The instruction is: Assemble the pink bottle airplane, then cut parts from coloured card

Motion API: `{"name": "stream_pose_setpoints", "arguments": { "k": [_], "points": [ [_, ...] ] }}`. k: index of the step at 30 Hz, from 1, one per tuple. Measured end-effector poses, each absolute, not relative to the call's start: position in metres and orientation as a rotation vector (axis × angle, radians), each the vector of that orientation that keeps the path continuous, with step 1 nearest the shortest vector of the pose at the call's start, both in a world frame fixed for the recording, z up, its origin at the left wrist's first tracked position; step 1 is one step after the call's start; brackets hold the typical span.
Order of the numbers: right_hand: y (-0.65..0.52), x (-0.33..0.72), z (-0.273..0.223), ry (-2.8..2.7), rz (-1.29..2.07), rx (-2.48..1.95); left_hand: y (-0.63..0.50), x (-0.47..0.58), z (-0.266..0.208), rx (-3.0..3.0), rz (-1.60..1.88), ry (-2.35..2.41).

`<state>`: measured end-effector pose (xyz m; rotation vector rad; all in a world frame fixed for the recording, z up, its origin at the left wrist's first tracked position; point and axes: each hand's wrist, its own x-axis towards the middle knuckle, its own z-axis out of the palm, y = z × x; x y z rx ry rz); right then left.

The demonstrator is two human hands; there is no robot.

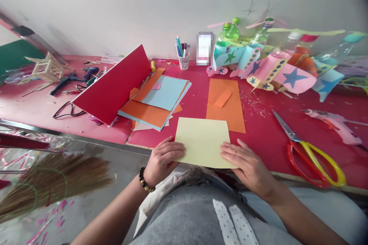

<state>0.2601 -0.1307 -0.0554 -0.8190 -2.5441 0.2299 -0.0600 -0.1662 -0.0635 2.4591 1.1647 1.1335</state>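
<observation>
A pale yellow sheet of paper (pixel 202 138) lies flat at the near edge of the red table. My left hand (pixel 166 155) grips its left side, fingers on top and the thumb hidden below. On the opposite side my right hand (pixel 244 160) holds it the same way. Just beyond the sheet is an orange sheet (pixel 227 103) with a small orange strip (pixel 223 98) on it. To the left rests a stack of orange and light blue paper (pixel 168 92). Large scissors (pixel 304 145) with red and yellow handles lie right of my right hand.
A pink glue gun (pixel 336 124) is at the far right. Bottle-and-paper planes (pixel 290 69) crowd the back right. A pen cup (pixel 184 62) and a phone (pixel 204 48) stand by the wall. A red board (pixel 115 84) leans at left; a broom (pixel 57 180) lies below.
</observation>
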Motion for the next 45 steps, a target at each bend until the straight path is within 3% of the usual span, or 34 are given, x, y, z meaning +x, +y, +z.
{"name": "stream_pose_setpoints", "arguments": {
  "k": [45],
  "points": [
    [-0.1260, 0.2642, -0.0620, -2.261, 0.189, -0.875, -0.1577, -0.0588, -0.0599, 2.322, 1.164, 1.294]
  ]
}}
